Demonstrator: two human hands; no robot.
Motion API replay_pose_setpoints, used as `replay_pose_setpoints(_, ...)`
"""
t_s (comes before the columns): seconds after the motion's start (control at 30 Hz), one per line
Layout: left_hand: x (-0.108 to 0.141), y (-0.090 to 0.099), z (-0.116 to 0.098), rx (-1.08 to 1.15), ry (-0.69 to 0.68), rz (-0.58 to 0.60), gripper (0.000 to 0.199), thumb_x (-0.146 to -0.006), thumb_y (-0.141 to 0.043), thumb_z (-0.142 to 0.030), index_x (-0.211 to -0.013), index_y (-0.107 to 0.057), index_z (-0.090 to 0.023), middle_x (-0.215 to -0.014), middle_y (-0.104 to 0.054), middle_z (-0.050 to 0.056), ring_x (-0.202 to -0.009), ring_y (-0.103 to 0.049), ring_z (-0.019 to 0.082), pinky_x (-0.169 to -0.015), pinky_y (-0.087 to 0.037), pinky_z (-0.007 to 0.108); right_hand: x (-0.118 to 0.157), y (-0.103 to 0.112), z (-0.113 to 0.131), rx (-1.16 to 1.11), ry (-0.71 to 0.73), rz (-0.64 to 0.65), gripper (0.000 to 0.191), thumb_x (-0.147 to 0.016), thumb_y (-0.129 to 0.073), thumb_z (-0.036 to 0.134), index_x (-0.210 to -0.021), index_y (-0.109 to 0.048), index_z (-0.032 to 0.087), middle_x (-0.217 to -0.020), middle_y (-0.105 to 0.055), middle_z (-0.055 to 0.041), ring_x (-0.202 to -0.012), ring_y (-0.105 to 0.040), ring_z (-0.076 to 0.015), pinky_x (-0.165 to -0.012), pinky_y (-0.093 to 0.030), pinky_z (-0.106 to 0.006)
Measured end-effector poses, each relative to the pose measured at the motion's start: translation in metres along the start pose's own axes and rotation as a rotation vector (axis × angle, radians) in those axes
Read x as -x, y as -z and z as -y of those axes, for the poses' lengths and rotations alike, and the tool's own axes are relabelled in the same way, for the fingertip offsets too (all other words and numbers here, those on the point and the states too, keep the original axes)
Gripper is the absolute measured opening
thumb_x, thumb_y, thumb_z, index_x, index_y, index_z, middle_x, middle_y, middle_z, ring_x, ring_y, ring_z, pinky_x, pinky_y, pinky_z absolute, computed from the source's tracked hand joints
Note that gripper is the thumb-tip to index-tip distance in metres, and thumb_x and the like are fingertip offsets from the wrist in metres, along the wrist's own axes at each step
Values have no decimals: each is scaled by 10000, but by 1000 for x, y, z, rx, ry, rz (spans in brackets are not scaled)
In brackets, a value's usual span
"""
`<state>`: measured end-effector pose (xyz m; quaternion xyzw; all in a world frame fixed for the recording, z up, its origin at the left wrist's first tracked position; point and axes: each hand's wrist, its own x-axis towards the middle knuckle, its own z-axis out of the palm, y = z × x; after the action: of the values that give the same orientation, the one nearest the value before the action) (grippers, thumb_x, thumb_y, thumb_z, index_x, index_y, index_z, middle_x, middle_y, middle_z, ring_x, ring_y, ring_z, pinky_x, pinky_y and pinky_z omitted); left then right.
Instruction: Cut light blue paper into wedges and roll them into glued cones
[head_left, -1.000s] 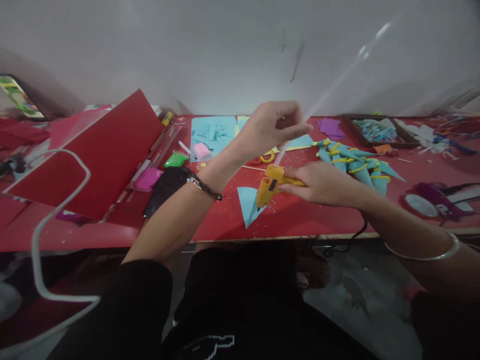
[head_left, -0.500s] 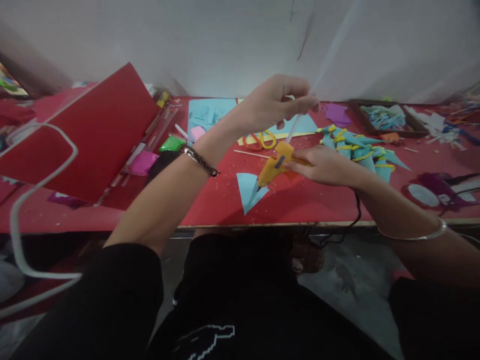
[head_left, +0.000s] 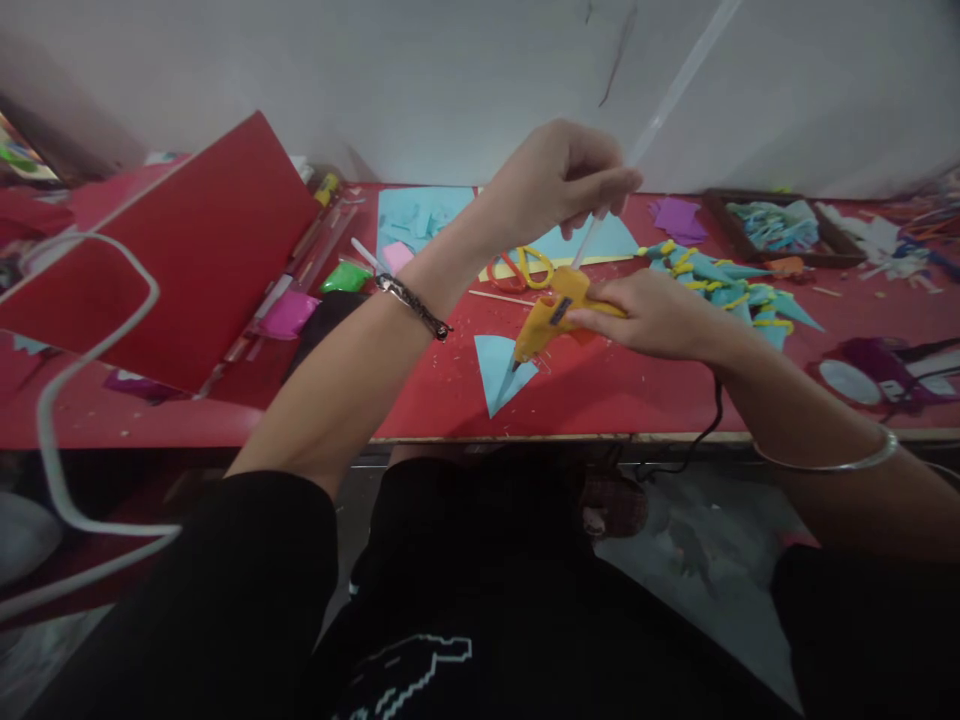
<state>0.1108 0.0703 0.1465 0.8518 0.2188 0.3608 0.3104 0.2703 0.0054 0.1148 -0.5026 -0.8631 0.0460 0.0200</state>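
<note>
My right hand (head_left: 645,312) is closed round the handle of a yellow glue gun (head_left: 551,312). The gun's dark nozzle points down at a light blue paper piece (head_left: 496,370), cut like a wedge, on the red tabletop (head_left: 592,400). Whether the tip touches the paper I cannot tell. From the back of the gun a long clear glue stick (head_left: 690,65) rises to the upper right. My left hand (head_left: 566,180) pinches that stick above the gun. Behind the gun lie scissors (head_left: 534,268) with red and yellow handles and a thin wooden stick (head_left: 501,297).
Blue paper cones with yellow trim (head_left: 720,285) lie to the right, before a brown tray (head_left: 825,245) of scraps. A red board (head_left: 172,260) leans at left near a green packet (head_left: 345,277) and a pink packet (head_left: 289,315). A white cable (head_left: 56,450) loops at far left.
My left hand appears slightly higher, still gripping the glue stick. The glue gun stays over the blue paper, and the whole view has shifted a little.
</note>
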Motion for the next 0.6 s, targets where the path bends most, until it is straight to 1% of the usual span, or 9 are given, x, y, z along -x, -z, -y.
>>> replay_pose_setpoints(0.1,4,-3,3,-24,51,-39,301,-811,-492,-283,-554,-412,-148,-540,-464,-48,-525,-475,25,-493,-319,173,1,0,3,-2,-9,7,466,-824,-346,524,-824,-648,170,-659,-609,-54,-606,-537,-171,-534,-280,-278)
replay_pose_setpoints(0.2,10,-5,4,-110,97,-34,300,-832,-442,-305,-592,-410,-127,-598,-465,-44,-615,-497,28,-553,-325,175,1,-2,3,1,-4,23,471,-825,-344,528,-842,-655,175,-687,-625,-62,-636,-556,-183,-541,-289,-281)
replay_pose_setpoints(0.3,13,-5,2,-166,107,-45,299,-825,-461,-323,-593,-411,-140,-603,-470,-36,-574,-442,22,-542,-313,194,0,-5,0,26,-10,11,479,-826,-343,524,-933,-653,175,-705,-634,-70,-662,-570,-206,-556,-303,-291)
replay_pose_setpoints(0.4,13,-7,0,-239,99,-71,308,-810,-484,-341,-584,-430,-137,-542,-399,-54,-534,-376,22,-530,-279,209,0,-7,-3,21,-16,19,487,-832,-332,513,-1004,-643,179,-728,-642,-75,-676,-576,-217,-566,-315,-298)
replay_pose_setpoints(0.5,11,-10,-1,-306,82,-77,311,-788,-509,-341,-572,-457,-124,-519,-333,-65,-533,-339,25,-532,-248,217,0,-8,-3,1,-14,42,487,-831,-332,515,-1002,-647,185,-730,-644,-75,-659,-567,-211,-556,-311,-297)
replay_pose_setpoints(0.6,8,-14,-1,-348,81,-65,323,-778,-522,-345,-555,-472,-117,-515,-321,-65,-534,-321,28,-535,-240,227,1,-10,-2,-1,-21,58,503,-832,-323,527,-988,-651,180,-680,-630,-72,-611,-544,-197,-538,-296,-295)
